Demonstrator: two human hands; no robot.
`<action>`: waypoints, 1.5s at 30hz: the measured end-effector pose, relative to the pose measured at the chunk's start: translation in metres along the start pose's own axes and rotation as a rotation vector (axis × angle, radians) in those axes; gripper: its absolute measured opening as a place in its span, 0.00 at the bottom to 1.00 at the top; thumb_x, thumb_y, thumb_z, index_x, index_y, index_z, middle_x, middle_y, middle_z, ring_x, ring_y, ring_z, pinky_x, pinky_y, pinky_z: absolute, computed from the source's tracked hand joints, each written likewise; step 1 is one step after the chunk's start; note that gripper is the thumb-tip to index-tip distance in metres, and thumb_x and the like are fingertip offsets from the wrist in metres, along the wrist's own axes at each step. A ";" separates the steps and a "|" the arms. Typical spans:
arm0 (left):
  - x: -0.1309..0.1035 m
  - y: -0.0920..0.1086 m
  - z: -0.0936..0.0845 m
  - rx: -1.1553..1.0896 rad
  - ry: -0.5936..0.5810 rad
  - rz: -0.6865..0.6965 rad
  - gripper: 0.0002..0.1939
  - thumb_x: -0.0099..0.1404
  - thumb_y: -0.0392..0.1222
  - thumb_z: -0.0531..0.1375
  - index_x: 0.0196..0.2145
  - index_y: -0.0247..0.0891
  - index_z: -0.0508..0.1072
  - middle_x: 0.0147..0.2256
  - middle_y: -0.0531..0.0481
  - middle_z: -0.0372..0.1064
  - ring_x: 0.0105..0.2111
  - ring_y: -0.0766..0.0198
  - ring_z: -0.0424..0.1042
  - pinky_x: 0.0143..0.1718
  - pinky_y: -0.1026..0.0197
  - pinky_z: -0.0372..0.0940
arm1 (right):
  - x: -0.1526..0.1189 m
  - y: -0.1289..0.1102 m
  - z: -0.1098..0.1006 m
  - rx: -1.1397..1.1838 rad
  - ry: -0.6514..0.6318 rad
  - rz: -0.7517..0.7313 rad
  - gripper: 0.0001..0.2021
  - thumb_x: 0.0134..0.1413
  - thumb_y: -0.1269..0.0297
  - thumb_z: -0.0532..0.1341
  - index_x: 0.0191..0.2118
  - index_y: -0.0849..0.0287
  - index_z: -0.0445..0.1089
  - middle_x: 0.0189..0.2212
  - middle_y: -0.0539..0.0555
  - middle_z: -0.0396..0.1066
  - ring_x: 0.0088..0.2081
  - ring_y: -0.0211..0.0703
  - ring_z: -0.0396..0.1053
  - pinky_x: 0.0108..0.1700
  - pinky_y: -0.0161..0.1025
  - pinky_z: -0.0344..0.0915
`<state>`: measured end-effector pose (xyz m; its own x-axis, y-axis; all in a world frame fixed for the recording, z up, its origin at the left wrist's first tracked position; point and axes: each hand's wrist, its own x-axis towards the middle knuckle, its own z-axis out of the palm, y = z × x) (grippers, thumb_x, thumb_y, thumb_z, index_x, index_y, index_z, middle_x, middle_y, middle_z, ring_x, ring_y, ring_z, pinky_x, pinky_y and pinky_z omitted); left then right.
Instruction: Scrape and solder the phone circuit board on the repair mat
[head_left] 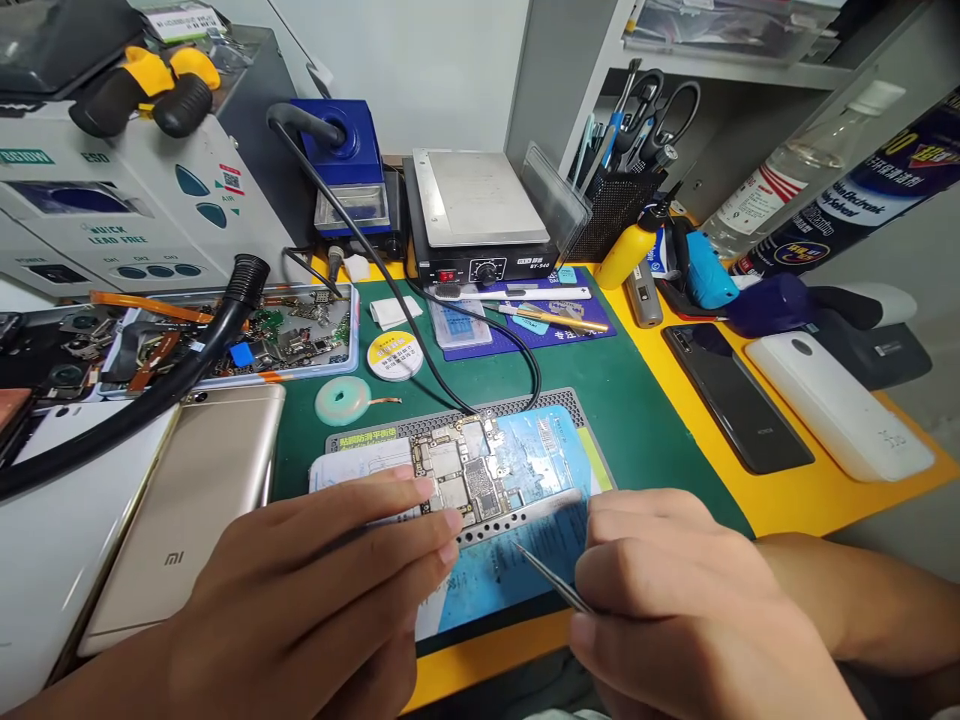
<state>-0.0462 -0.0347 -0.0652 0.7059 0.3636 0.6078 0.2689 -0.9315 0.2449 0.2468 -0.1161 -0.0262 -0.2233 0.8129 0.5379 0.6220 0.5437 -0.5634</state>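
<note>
A phone circuit board (446,460) lies on a blue and white pad (536,450) in front of me. My left hand (322,570) reaches in from the left, its fingertips pressing on the board's lower left edge; its thumb is hidden. Along the board's near side runs a grey metal strip (517,518) with a row of holes. My right hand (675,580) is closed around pointed metal tweezers (555,577). Their tip points left, just below the strip, apart from the board as far as I can tell.
A green mat (637,430) covers the bench. Phones (184,500) and a tray of boards (307,335) stand left, under a black hose (157,390). Behind are a hot plate (480,200) and soldering iron stand (341,150). Another phone (735,400) lies right.
</note>
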 end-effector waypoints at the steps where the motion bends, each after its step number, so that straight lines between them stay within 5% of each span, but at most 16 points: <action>1: 0.000 0.000 0.000 0.008 0.006 0.007 0.19 0.76 0.27 0.67 0.57 0.39 0.91 0.54 0.51 0.97 0.64 0.56 0.95 0.75 0.59 0.87 | 0.000 -0.001 0.004 -0.012 0.103 0.029 0.26 0.96 0.67 0.56 0.34 0.53 0.73 0.23 0.44 0.64 0.19 0.36 0.58 0.28 0.44 0.68; 6: 0.002 -0.001 0.003 0.025 0.039 -0.001 0.18 0.76 0.27 0.66 0.57 0.39 0.90 0.55 0.53 0.97 0.63 0.58 0.95 0.77 0.61 0.84 | -0.005 -0.004 0.028 0.036 0.230 0.083 0.19 0.89 0.72 0.61 0.38 0.51 0.71 0.26 0.42 0.60 0.21 0.37 0.55 0.28 0.45 0.61; 17: 0.003 0.001 -0.002 0.033 0.010 0.038 0.19 0.76 0.25 0.65 0.57 0.36 0.90 0.56 0.50 0.97 0.64 0.58 0.94 0.81 0.60 0.82 | -0.014 0.001 0.034 0.009 0.288 0.071 0.16 0.81 0.77 0.62 0.39 0.50 0.72 0.27 0.43 0.65 0.23 0.38 0.64 0.33 0.46 0.69; 28: 0.004 0.001 0.003 0.004 0.024 0.016 0.21 0.74 0.24 0.65 0.57 0.37 0.90 0.53 0.52 0.97 0.64 0.58 0.94 0.81 0.60 0.82 | -0.013 0.016 0.027 0.102 0.125 0.020 0.14 0.83 0.77 0.60 0.45 0.50 0.72 0.29 0.43 0.67 0.24 0.40 0.63 0.31 0.46 0.58; 34: -0.003 0.003 0.005 0.002 0.017 -0.007 0.18 0.77 0.27 0.67 0.58 0.40 0.91 0.55 0.54 0.97 0.64 0.59 0.94 0.77 0.61 0.84 | -0.008 0.042 0.021 0.137 0.024 -0.239 0.10 0.89 0.69 0.62 0.47 0.51 0.73 0.28 0.41 0.67 0.22 0.37 0.65 0.24 0.43 0.61; 37: -0.013 0.011 0.017 0.019 0.140 -0.129 0.20 0.81 0.26 0.63 0.58 0.42 0.91 0.54 0.55 0.97 0.66 0.59 0.93 0.76 0.58 0.86 | -0.006 0.043 0.020 0.109 0.028 -0.237 0.13 0.95 0.64 0.60 0.47 0.51 0.73 0.28 0.41 0.67 0.22 0.37 0.67 0.25 0.43 0.64; 40: -0.023 0.019 0.027 0.018 0.143 -0.175 0.23 0.82 0.26 0.63 0.60 0.44 0.92 0.56 0.55 0.97 0.68 0.58 0.92 0.74 0.55 0.88 | -0.003 0.030 0.011 0.105 0.058 -0.159 0.20 0.98 0.64 0.58 0.42 0.51 0.71 0.27 0.41 0.66 0.21 0.34 0.65 0.26 0.41 0.68; 43: -0.030 0.022 0.028 0.022 0.120 -0.207 0.26 0.81 0.25 0.63 0.64 0.46 0.92 0.58 0.55 0.96 0.71 0.56 0.90 0.74 0.54 0.88 | 0.000 0.015 -0.007 -0.025 -0.215 -0.044 0.30 1.01 0.62 0.54 0.34 0.53 0.73 0.24 0.43 0.69 0.22 0.34 0.65 0.31 0.39 0.75; 45: -0.034 0.022 0.024 0.031 0.093 -0.220 0.28 0.80 0.26 0.63 0.68 0.47 0.91 0.60 0.55 0.96 0.72 0.53 0.90 0.74 0.52 0.90 | 0.001 0.009 -0.019 -0.092 -0.235 -0.032 0.34 0.99 0.65 0.58 0.28 0.54 0.68 0.22 0.43 0.70 0.22 0.33 0.64 0.31 0.38 0.75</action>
<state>-0.0485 -0.0682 -0.0988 0.5648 0.5562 0.6096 0.4309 -0.8288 0.3569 0.2663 -0.1139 -0.0190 -0.4060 0.8275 0.3879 0.6749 0.5577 -0.4832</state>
